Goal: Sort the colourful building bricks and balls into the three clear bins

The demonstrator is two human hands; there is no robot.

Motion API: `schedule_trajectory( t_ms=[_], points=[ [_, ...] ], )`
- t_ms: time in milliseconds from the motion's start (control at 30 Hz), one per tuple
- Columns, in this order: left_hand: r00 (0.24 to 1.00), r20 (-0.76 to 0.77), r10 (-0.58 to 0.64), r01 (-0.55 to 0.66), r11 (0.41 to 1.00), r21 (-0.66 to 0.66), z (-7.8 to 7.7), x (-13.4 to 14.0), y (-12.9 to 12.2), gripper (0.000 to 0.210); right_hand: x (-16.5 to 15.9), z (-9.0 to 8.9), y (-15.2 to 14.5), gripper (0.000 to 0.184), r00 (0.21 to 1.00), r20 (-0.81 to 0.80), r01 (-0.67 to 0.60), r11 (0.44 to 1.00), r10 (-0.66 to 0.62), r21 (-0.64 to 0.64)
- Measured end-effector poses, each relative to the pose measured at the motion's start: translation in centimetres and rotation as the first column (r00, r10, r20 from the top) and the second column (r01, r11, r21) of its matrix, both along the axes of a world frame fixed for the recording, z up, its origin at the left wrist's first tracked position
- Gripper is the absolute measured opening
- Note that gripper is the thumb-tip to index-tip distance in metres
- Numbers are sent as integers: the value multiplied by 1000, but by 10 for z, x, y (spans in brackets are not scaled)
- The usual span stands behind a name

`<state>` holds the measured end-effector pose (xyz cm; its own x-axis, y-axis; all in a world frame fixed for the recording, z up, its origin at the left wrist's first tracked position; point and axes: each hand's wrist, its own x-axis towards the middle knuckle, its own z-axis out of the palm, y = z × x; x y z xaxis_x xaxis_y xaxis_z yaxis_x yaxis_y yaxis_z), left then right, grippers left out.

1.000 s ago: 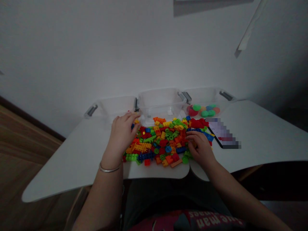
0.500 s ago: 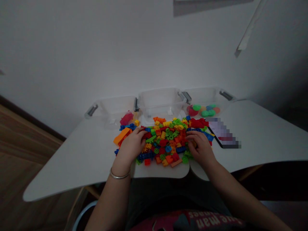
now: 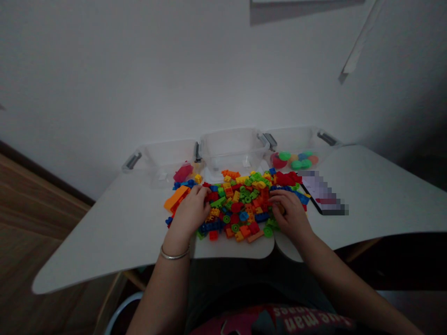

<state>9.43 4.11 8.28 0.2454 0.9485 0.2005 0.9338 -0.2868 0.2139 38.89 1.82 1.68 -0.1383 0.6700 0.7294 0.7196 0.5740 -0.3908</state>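
A heap of toy building bricks (image 3: 240, 204) in red, orange, yellow, green and blue lies on the white table (image 3: 122, 232). At the heap's left side rests my left hand (image 3: 192, 209), its fingers apart and reaching over the edge bricks near a red one. An orange block (image 3: 174, 199) sits just left of that hand. On the opposite side, my right hand (image 3: 289, 211) touches the bricks with bent fingers, its thumb held away from them. Neither hand visibly grips a brick, though some fingertips are hidden among the pieces.
Three clear plastic bins stand along the wall: a left bin (image 3: 167, 151) with a pink-red toy (image 3: 183, 172), a middle bin (image 3: 233, 139), and a right bin (image 3: 296, 137) with coloured round pieces (image 3: 303, 160). A phone (image 3: 319, 190), partly blurred, lies right of the heap.
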Motion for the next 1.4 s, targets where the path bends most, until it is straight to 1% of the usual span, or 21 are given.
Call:
schedule_trajectory(
  t_ms=[100,167,367,467,567,667,767,833,933,1033,1133,1233,1300,1367,1400],
  points=[
    [1000,-25,-13,13,1000,11,-4,-1,2,49,0,-1,0,18,1000,10,-2,1000,2,9],
    [999,-44,-31,32,999,16,-6,-3,5,52,0,-1,0,17,1000,8,4,1000,-4,8],
    [997,-64,-53,53,999,-6,-2,-5,9,33,1,-1,-1,18,1000,-5,10,1000,-10,-9],
    [999,-2,-42,43,998,40,1,-5,7,29,1,-1,-1,18,1000,0,6,1000,-6,-1],
    [984,175,-35,24,997,69,1,-5,5,25,1,-1,0,18,1000,-5,5,1000,-5,-3],
    [918,396,3,-7,1000,9,-2,-3,3,25,0,-1,0,19,1000,-20,8,1000,-9,-19],
    [836,547,54,-26,998,-60,-6,-2,3,26,0,-2,0,18,1000,-20,7,1000,-7,-19],
    [783,617,77,-47,997,-64,-9,-1,4,29,0,-2,0,17,1000,-14,3,1000,-3,-13],
    [707,696,125,-119,991,-57,-13,-1,8,32,0,-2,0,16,1000,-8,2,1000,-2,-20],
    [598,776,201,-189,976,-107,-15,-3,13,33,0,-3,0,17,1000,-15,-3,999,3,-35],
    [496,834,244,-199,966,-164,-14,-6,15,38,-1,-3,0,17,1000,-29,-9,999,8,-34],
    [443,861,250,-180,965,-188,-14,-8,16,44,-1,-2,0,17,999,-31,-10,1000,9,-29],
    [421,870,257,-176,964,-200,-14,-8,16,45,-1,-2,0,17,1000,-22,-10,1000,10,-21],
    [426,869,250,-189,964,-185,-14,-8,16,45,0,-2,0,17,1000,-7,-9,1000,9,-12],
    [444,865,233,-198,967,-159,-14,-7,16,44,0,-2,0,17,1000,0,-8,1000,8,-10]
  ],
)
